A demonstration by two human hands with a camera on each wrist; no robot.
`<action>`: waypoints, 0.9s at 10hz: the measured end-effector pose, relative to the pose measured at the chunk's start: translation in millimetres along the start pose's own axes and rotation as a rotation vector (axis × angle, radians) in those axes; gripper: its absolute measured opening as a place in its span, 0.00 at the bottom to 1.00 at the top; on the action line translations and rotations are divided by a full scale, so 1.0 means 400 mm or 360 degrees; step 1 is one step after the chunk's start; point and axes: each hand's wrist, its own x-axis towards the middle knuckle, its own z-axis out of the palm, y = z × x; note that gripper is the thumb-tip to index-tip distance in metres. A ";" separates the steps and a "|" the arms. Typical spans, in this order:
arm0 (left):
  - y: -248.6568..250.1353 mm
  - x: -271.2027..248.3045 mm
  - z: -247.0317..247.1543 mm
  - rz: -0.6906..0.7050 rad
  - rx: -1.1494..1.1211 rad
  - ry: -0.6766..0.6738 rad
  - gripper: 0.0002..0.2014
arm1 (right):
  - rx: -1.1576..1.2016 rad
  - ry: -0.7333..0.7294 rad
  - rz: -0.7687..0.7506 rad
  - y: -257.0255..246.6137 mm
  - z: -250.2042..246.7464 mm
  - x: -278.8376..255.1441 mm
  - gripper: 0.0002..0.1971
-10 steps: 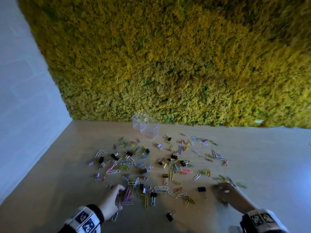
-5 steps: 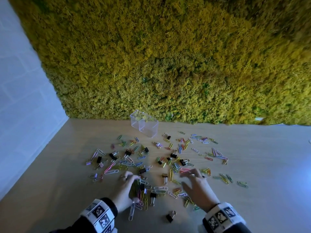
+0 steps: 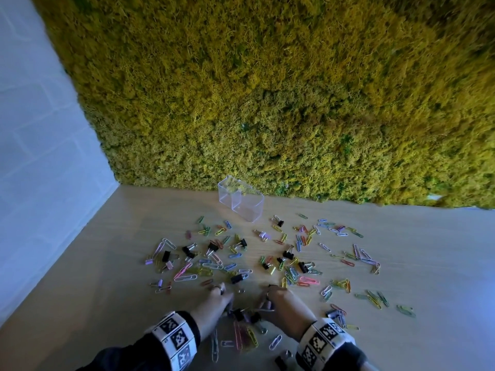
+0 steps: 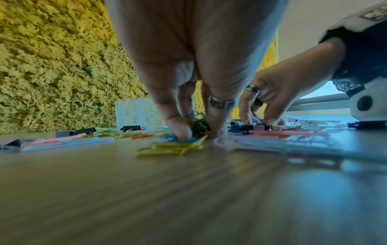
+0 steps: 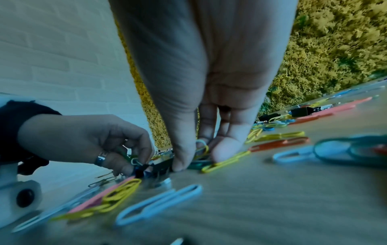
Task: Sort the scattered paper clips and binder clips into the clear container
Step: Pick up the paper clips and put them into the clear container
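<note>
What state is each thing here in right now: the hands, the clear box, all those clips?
Left hand: fingers curled, pinching clips from the pile on the table.
Right hand: fingertips down among clips, gathering them.
Clear container: upright, open-topped, no clips visible inside, at the far edge by the moss wall.
Paper clips: scattered flat on the table, unsorted.
Binder clips: scattered among the paper clips, unsorted.
Table: strewn with clips.

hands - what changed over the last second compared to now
Both hands came together at the near edge of the clip pile. The right hand swung in from the far right; the left hand shifted right to meet it. Their fingertips now press down among the paper clips and black binder clips, gathering them; whether any is lifted cannot be told. The clear container and the farther clips stayed put.
</note>
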 end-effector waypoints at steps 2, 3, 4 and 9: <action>-0.072 0.050 -0.024 0.0047 -0.0031 0.0038 0.06 | -0.0046 0.0002 0.0062 0.013 -0.022 0.005 0.09; -0.094 0.056 -0.044 -0.0058 -0.0282 0.0150 0.03 | -0.0021 0.0023 0.0066 0.023 -0.032 0.004 0.08; -0.108 0.071 -0.078 -0.0288 -0.0884 0.0173 0.05 | 0.0216 0.0013 0.0098 0.036 -0.059 0.005 0.05; -0.033 0.232 -0.290 -0.0546 -0.2375 -0.0011 0.08 | 0.0382 0.0794 0.0100 -0.072 -0.376 0.410 0.07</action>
